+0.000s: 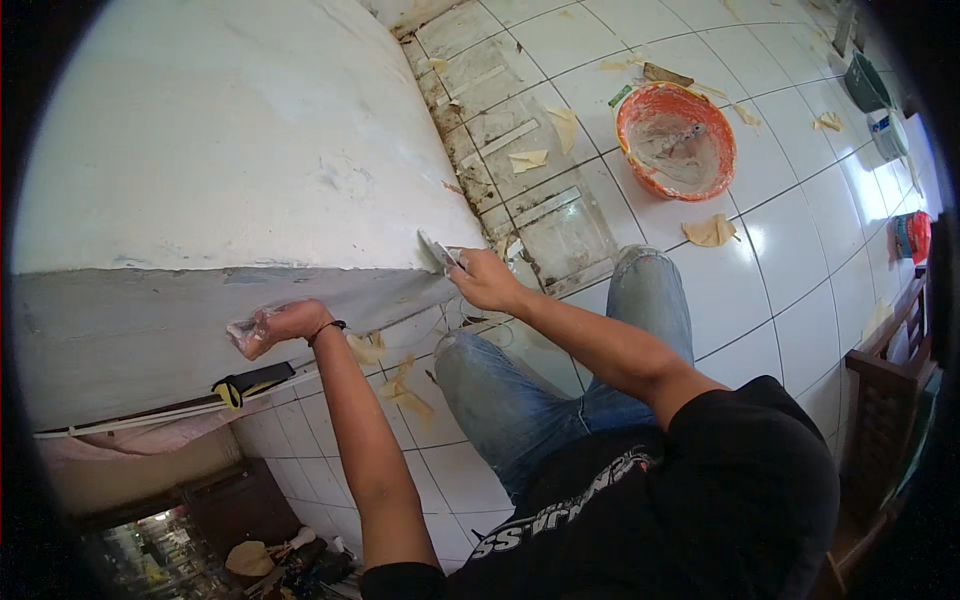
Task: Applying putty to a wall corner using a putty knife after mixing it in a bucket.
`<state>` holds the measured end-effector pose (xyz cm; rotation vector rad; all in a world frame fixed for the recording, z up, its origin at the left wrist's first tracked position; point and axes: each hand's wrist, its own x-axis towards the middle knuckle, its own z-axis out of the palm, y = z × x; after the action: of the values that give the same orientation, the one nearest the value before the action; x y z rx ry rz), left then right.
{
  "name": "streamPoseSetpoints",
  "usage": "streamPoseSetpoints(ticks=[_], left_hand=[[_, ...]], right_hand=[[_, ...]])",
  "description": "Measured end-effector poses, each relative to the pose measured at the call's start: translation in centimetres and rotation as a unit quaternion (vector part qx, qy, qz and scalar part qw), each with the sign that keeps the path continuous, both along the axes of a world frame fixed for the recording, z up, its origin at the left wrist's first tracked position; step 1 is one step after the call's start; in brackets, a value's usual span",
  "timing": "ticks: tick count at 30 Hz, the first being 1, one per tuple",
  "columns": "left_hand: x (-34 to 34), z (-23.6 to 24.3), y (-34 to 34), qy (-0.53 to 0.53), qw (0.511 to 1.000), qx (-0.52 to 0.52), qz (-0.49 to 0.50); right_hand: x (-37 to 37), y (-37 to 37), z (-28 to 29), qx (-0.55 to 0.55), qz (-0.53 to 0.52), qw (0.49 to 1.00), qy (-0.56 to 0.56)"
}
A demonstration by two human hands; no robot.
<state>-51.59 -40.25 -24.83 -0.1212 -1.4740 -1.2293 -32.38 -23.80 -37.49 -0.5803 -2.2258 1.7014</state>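
My right hand [485,275] grips a putty knife [434,247], its pale blade at the right end of the edge between the white wall surface [240,170] and a grey band [120,310]. My left hand [280,327] is bent and smeared with white paste, beside the grey band to the left of my right hand; its fingers are closed, and what they hold, if anything, I cannot make out. A black-and-yellow object [235,388] lies below it along the white pipes [140,420].
An orange bucket [676,140] of white paste stands on the tiled floor [750,280], among paper scraps [710,230]. A dark green bucket [865,82], a red container [912,237] and wooden furniture [885,370] line the right. Dark clutter [300,570] lies at lower left.
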Motion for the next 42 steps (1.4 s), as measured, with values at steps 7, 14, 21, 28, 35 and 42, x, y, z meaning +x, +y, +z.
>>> streamPoseSetpoints(ticks=[7,14,21,28,35,42], left_hand=[[0.1,0.1,-1.3,-0.018,0.993,-0.093,0.073],[-0.9,-0.8,1.2,0.029,0.999,0.022,-0.038],[-1.3,0.3,-4.0,0.071,0.997,-0.025,-0.036],[-1.1,-0.3,-2.7,0.077,0.986,0.027,-0.148],[-0.3,0.3,-1.4,0.055,0.995,0.018,-0.079],[-1.6,-0.8,-2.2,0.039,0.999,-0.009,0.004]], right_hand=[[-0.9,5.3,-2.1,-0.293,0.018,0.941,0.167],[-4.4,7.7,-25.9,-0.203,-0.165,0.959,-0.11],[-9.0,1.6,-26.5,-0.213,-0.152,0.951,-0.163],[-8.4,3.3,-24.9,-0.292,-0.128,0.924,-0.212],[-7.1,3.9,-14.8,-0.387,-0.047,0.919,-0.058],[-4.2,3.5,-4.6,-0.296,-0.033,0.954,-0.03]])
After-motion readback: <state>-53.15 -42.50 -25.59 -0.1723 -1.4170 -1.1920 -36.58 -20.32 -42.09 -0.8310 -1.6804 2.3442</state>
